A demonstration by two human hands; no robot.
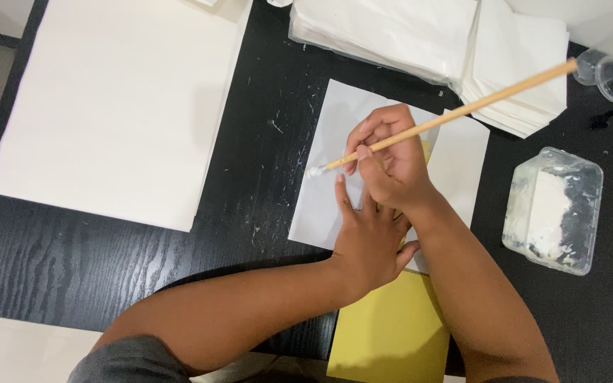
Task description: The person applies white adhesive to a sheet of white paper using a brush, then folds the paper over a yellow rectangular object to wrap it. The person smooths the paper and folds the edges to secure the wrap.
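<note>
My right hand (390, 159) grips a long wooden stick (477, 105) whose white, paste-covered tip (315, 171) touches the left edge of a white paper sheet (321, 213) on the black table. My left hand (370, 237) lies flat on that sheet with fingers spread, just below the right hand, pressing it down. A yellow sheet (391, 333) pokes out from under the white one toward me.
A clear plastic tub (553, 209) with white paste sits at the right. Stacks of folded white paper (420, 32) lie at the back, a large white sheet pile (122, 106) at the left. A small clear cup (608, 71) stands at the far right. The black table (72, 262) is paste-flecked.
</note>
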